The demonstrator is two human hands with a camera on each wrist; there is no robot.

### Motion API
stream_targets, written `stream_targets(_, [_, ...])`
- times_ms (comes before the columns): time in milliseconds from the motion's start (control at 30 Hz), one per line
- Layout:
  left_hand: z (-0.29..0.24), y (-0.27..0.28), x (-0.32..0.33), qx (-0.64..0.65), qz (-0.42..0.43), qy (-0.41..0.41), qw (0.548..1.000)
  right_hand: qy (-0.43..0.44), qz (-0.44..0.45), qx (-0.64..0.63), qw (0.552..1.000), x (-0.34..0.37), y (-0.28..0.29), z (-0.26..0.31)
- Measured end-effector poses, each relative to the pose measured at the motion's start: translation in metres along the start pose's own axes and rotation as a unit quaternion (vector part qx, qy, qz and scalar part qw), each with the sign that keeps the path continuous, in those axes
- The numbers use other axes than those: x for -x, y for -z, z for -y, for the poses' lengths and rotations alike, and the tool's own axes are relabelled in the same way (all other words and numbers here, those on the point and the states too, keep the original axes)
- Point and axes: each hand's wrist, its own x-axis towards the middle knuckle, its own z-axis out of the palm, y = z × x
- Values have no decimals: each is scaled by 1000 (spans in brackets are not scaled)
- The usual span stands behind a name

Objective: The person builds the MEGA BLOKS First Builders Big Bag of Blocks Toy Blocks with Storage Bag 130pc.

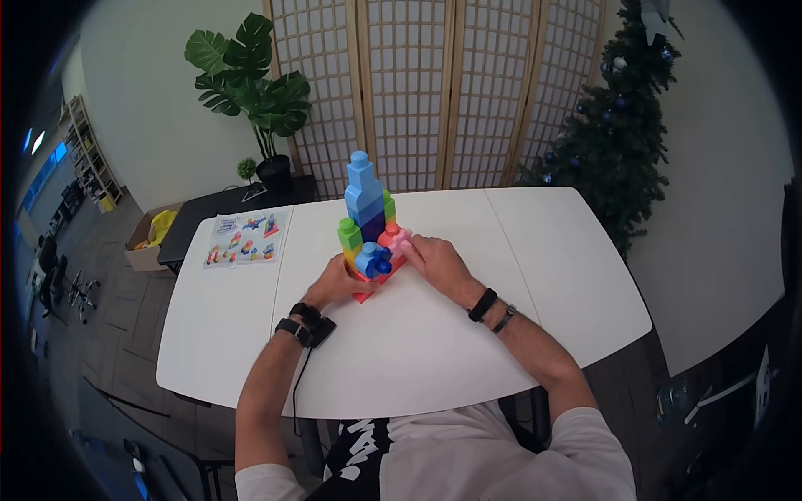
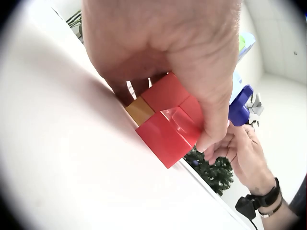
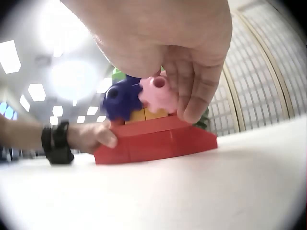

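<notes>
A building-block model stands on the white table point(image 1: 418, 359), with a light blue tower point(image 1: 362, 188) at its back and a green block point(image 1: 349, 234) at its left. Its base is made of red blocks point(image 3: 153, 143) with sloped ends. Two toothed gears face the person: a dark blue gear point(image 3: 123, 101) and a pink gear point(image 3: 157, 97) beside it, their teeth close together. My left hand point(image 1: 332, 282) grips the left end of the base, thumb in front. With its fingertips, my right hand point(image 1: 443, 267) pinches the pink gear at its right edge; the thumb is partly hidden.
A printed sheet point(image 1: 242, 238) with pictures of block models lies on the table's left part. Behind the table stand a folding screen point(image 1: 405, 100), a potted plant point(image 1: 259, 92) and a decorated tree point(image 1: 614, 142). A cable point(image 1: 296, 380) hangs from the left wrist.
</notes>
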Motion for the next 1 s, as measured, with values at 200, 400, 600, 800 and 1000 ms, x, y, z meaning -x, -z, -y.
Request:
stream_targets(200, [-2,1,0,-28,-3,19,999,-237,50,-152,958,6,0,-22])
stream_targets(400, [-14,11,-6,-86,31,18,996,-235,6,-120,964,9,12,-42])
stream_targets(600, [-1,8,-16,-11,73,-37,997,-200,9,-209,957,11,4,-69])
stream_targets(800, [-6,1,-14,0,87,-31,996,-77,215,-375,899,21,19,-53])
stream_targets(1000, [-11,-9,-9,-24,81,-39,996,-107,231,-306,917,16,14,-49])
